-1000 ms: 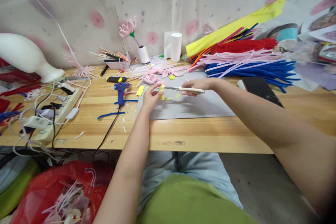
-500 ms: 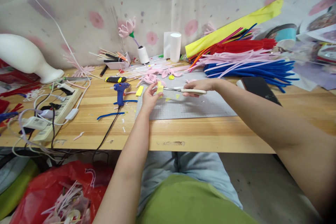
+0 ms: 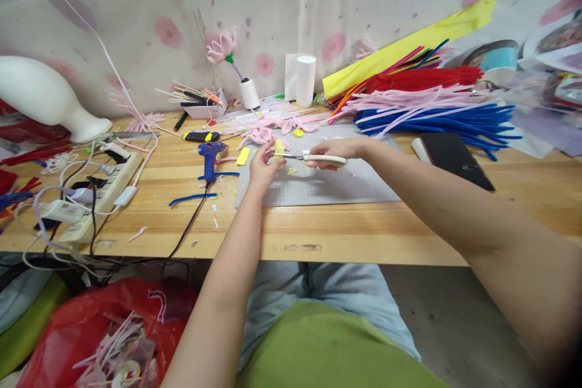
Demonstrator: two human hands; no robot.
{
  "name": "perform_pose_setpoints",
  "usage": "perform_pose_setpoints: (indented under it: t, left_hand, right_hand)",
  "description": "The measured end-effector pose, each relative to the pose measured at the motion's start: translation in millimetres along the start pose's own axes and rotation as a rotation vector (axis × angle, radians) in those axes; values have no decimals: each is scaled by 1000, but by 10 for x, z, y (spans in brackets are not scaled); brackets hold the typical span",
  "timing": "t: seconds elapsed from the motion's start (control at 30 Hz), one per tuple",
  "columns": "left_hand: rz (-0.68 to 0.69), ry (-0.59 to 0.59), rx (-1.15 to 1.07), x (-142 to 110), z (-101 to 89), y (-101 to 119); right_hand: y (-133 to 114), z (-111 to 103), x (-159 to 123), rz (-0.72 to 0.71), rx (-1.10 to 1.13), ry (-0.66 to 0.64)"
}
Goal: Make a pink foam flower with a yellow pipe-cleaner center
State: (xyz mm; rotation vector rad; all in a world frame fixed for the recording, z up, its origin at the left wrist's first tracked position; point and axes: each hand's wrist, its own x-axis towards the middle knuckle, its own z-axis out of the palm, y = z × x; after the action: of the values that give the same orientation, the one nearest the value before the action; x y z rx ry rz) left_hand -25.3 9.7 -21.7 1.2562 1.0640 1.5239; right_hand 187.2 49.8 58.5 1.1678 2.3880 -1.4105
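Observation:
My left hand (image 3: 264, 166) pinches a small piece of yellow paper (image 3: 279, 147) above the left part of a grey cutting mat (image 3: 327, 193). White-handled scissors (image 3: 334, 160) are gripped in my right hand (image 3: 330, 153), their blades pointing left and meeting the yellow paper at my left fingertips. Small yellow scraps (image 3: 293, 171) lie on the mat below the blades. Another yellow piece (image 3: 242, 156) rests at the mat's left edge. Pink fuzzy petals (image 3: 261, 135) and a round yellow piece (image 3: 298, 133) lie just behind my hands.
A blue glue gun (image 3: 209, 160) stands left of the mat, near a yellow-black utility knife (image 3: 200, 137). Bundles of blue pipe cleaners (image 3: 436, 121) and a black phone (image 3: 454, 157) lie to the right. A power strip (image 3: 104, 194) with tangled cables is at far left.
The scissors drew slightly right away from the paper, then came back left so the blades cross it. My left hand tilted the yellow paper upward and still holds it.

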Motion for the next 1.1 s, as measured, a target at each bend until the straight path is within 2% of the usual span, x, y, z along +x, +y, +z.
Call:
perform_pose_setpoints:
  t: [0.3,0.47,0.53,0.67,0.77,0.9,1.0,1.1]
  left_hand:
    - [1,16,37,16,-30,2]
    - [43,114,285,60,-170,0]
    - [67,148,418,65,-226,19]
    - [118,191,593,58,-267,71]
    - [123,222,611,56,-251,83]
    - [43,228,561,57,-222,42]
    - [24,196,534,40,-191,8]
    - [25,155,540,1,-138,12]
  right_hand:
    - [-23,-9,11,33,-75,26]
    - [70,-53,-22,38,-145,63]
    - [129,-83,-79,69,-229,142]
    - [326,-126,-247,200,-389,384]
    - [521,-101,-363,347,-434,511]
    - [713,9,-407,481,-493,644]
    - [753,98,-369,486,-488,764]
    - [775,162,-321,399,-472,841]
